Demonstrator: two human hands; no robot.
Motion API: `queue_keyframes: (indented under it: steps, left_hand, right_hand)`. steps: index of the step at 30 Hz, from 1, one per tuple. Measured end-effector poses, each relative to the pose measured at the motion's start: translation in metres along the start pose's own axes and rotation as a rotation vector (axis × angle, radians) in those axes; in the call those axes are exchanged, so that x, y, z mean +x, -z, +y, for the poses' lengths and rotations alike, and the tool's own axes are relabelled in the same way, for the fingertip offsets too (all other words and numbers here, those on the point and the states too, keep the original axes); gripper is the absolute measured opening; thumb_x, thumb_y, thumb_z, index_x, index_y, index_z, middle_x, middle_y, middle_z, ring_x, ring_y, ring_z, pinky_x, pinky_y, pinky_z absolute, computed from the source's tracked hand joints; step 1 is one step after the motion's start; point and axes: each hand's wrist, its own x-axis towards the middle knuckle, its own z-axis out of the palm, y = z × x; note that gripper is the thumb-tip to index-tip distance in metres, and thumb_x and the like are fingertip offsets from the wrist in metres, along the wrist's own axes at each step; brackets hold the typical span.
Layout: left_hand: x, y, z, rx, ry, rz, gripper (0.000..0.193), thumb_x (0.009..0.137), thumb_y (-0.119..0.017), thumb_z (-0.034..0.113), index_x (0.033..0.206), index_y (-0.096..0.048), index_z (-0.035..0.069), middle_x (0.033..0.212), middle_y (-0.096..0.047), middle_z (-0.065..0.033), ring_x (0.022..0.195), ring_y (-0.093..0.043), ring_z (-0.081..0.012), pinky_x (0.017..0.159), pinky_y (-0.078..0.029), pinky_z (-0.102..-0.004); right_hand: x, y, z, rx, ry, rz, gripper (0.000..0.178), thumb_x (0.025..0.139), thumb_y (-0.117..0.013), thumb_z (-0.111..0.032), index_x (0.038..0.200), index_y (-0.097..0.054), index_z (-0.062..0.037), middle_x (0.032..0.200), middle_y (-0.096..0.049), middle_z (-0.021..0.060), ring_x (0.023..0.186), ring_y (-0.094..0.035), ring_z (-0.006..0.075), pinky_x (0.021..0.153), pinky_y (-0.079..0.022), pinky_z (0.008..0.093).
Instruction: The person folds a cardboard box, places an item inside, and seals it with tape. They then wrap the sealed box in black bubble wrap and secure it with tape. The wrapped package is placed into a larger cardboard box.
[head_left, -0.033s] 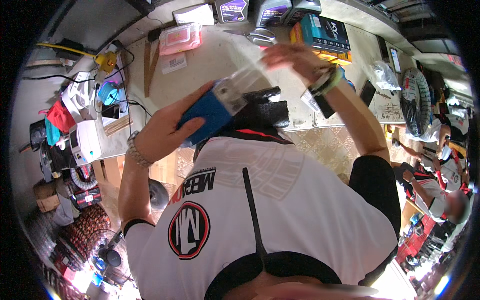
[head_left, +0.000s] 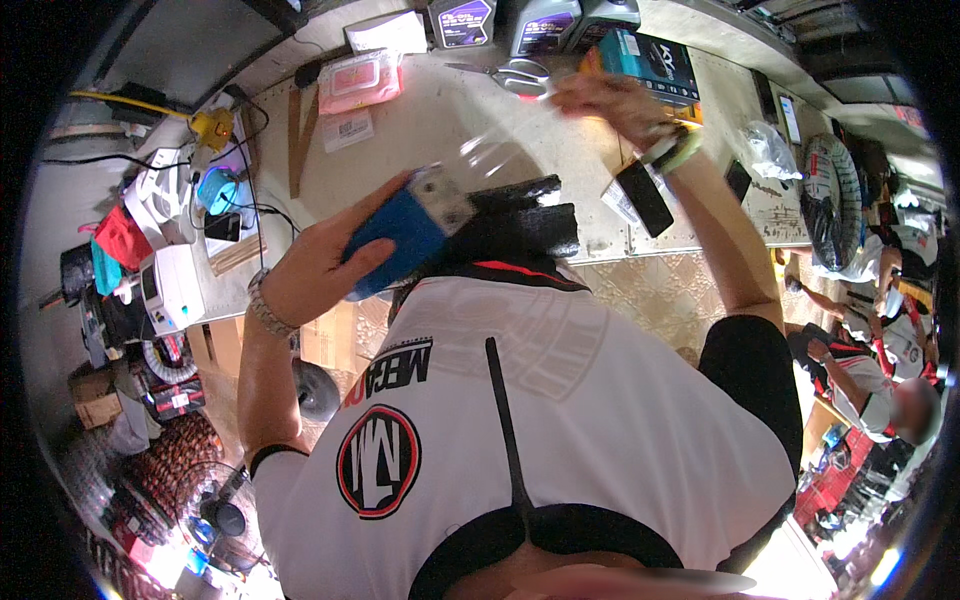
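My left hand (head_left: 312, 268) is wrapped round a blue box (head_left: 398, 240) with a grey-and-white end, held tilted above the table's near edge. From that end a thin clear plastic film (head_left: 510, 142) stretches up and right to my right hand (head_left: 618, 108). The right fingers are smeared by motion but look pinched on the film. Just beyond them stand a teal box and scissors (head_left: 518, 78) with a pale handle. Black wrapped bundles (head_left: 530, 225) lie just right of the blue box, partly hidden by it.
On the table (head_left: 440, 110) are a pink wipes pack (head_left: 360, 82), a teal box (head_left: 655, 65), a black phone (head_left: 645, 200) and a crumpled clear bag (head_left: 770, 152). Bottles (head_left: 463, 22) line the back. A white device (head_left: 170, 285) stands left. Other people (head_left: 870, 370) are far right.
My right hand has moved up and to the right, drawing the clear film out longer. The left hand with the blue box has shifted slightly left.
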Motion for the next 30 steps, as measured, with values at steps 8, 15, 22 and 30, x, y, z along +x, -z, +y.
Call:
queue_keyframes:
  steps: [8, 15, 22, 30]
  left_hand:
    - [0.094, -0.04, -0.132, 0.408, 0.058, 0.186, 0.073, 0.095, -0.053, 0.04, 0.155, -0.013, 0.03, 0.128, -0.052, -0.0269, 0.113, -0.056, -0.0453, 0.101, -0.042, -0.048]
    - [0.244, -0.11, -0.157, 0.567, 0.352, 0.537, 0.071, 0.093, -0.054, 0.041, 0.152, -0.014, 0.043, 0.109, -0.052, -0.0253, 0.095, -0.06, -0.0409, 0.085, -0.049, -0.0518]
    - [0.286, -0.113, -0.146, 0.619, 0.528, 0.474, 0.073, 0.093, -0.055, 0.041, 0.151, -0.012, 0.047, 0.119, -0.048, -0.0195, 0.109, -0.052, -0.0367, 0.093, -0.04, -0.0536]
    - [0.257, -0.105, -0.167, 0.636, 0.565, 0.468, 0.075, 0.093, -0.045, 0.059, 0.155, -0.011, 0.034, 0.135, -0.042, -0.0264, 0.119, -0.045, -0.0415, 0.1, -0.034, -0.0553]
  right_hand:
    - [-0.015, 0.094, 0.015, 0.06, -0.01, 0.214, 0.033, 0.095, -0.062, -0.022, 0.115, -0.062, 0.0043, 0.114, -0.067, 0.0137, 0.107, -0.065, 0.0259, 0.097, -0.051, 0.0354]
    - [-0.055, -0.082, 0.014, -0.875, 0.403, 0.364, 0.022, 0.086, -0.066, -0.009, 0.106, -0.073, -0.0154, 0.087, -0.07, 0.0141, 0.073, -0.068, 0.0245, 0.102, -0.047, 0.0391]
    - [-0.06, -0.141, -0.018, -0.724, 0.478, 0.466, 0.021, 0.087, -0.063, -0.004, 0.105, -0.072, -0.0099, 0.091, -0.074, 0.0091, 0.081, -0.072, 0.0208, 0.112, -0.033, 0.0468]
    - [-0.046, -0.108, -0.023, 0.496, 0.319, 0.052, 0.026, 0.096, -0.054, -0.028, 0.105, -0.067, -0.0075, 0.1, -0.073, 0.0086, 0.095, -0.068, 0.0175, 0.111, -0.032, 0.0466]
